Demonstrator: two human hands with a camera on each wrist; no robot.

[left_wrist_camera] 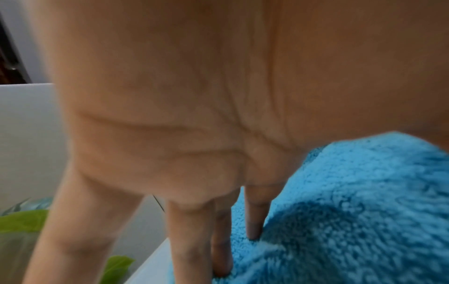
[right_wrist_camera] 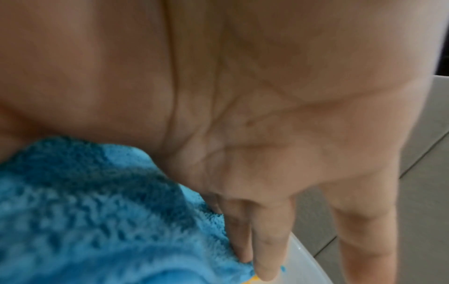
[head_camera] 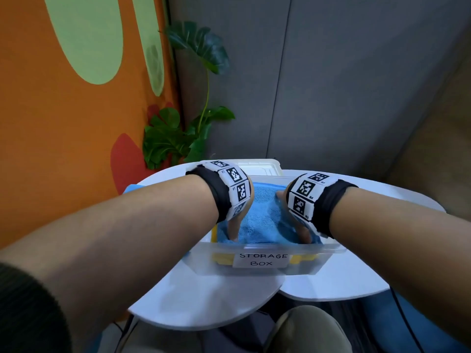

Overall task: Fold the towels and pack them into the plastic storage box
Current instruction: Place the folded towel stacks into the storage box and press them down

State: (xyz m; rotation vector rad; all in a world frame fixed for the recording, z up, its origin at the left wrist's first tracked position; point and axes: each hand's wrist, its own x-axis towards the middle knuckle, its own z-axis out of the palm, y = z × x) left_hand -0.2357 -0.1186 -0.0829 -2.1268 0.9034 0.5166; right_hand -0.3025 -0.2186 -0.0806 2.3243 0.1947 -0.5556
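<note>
the blue towel lies folded inside the plastic storage box, on top of something yellow, probably another folded towel, that shows through the clear front wall beside the "storage box" label. it looks thick and fluffy, soft and light, with no stiffness of its own, so it will sag and bunch wherever it is not supported. it should not slip, since the pile grips skin. the sensible places to hold it are its two short ends, and that is where the hands are. as folded it is a flat pad whose long axis seems to run front to back along the box, away from the person, top face up.

the left hand has its fingers held straight and pushed down between the towel's left edge and the box wall. the right hand does the same on the right edge, with its fingers straight against the wall, where a bit of yellow peeks out beneath. neither hand clasps the cloth; both are flat and tucking. i judge this as seating the towel, pressing the edges down so it lies level.

the box stands on a white desk. a white lid lies behind it, and a leafy plant stands beyond by an orange wall.
</note>
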